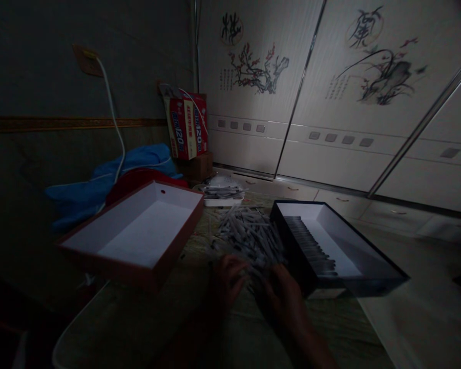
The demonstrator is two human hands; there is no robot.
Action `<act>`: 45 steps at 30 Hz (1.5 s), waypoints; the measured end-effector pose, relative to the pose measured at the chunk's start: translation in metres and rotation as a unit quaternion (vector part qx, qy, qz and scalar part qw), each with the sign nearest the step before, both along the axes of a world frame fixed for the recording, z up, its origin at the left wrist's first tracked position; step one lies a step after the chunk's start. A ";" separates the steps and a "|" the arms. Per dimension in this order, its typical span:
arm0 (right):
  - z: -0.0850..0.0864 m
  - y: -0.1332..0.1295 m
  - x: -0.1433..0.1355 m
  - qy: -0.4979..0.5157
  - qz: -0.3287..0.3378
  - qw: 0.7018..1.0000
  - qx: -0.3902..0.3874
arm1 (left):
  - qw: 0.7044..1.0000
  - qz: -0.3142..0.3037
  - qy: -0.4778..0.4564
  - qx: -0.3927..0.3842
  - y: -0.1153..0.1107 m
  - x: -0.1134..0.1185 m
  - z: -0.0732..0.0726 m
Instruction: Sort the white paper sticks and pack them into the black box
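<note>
"Where are the thin sticks?"
"Heaped at frame centre, left hand and right hand by the lower edge."
"Grasping any?"
"Too blurred to tell for either."

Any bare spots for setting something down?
Free: inside the reddish box; inside the dark box, right of its row of slender pieces; near-left tabletop, between reddish box and left forearm. Crowded: the loose heap between boxes, left hand and right hand at its near edge.

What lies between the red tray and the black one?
The head view shows a heap of thin sticks between the red tray and black tray, with the left hand and right hand at its near side.
</note>
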State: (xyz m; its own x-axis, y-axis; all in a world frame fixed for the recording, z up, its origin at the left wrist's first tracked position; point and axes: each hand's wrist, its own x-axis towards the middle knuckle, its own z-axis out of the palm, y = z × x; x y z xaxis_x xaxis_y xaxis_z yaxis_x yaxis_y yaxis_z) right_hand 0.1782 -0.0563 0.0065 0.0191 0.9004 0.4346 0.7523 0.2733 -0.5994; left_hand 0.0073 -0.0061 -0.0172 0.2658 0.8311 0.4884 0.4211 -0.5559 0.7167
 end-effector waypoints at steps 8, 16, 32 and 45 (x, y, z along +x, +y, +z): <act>0.008 -0.007 -0.009 0.170 -0.009 0.985 -0.021 | 0.998 0.025 -0.041 -0.036 0.001 0.003 0.000; -0.023 -0.029 -0.002 -0.161 -0.039 0.983 -0.078 | 0.900 0.052 -0.351 -0.253 0.015 -0.004 0.007; -0.009 0.007 -0.009 -0.008 -0.055 0.998 -0.039 | 0.804 0.012 -0.496 -0.328 0.015 -0.007 0.011; 0.026 0.000 -0.027 0.386 -0.079 0.918 -0.041 | 0.720 -0.023 -0.575 -0.389 0.014 -0.009 0.008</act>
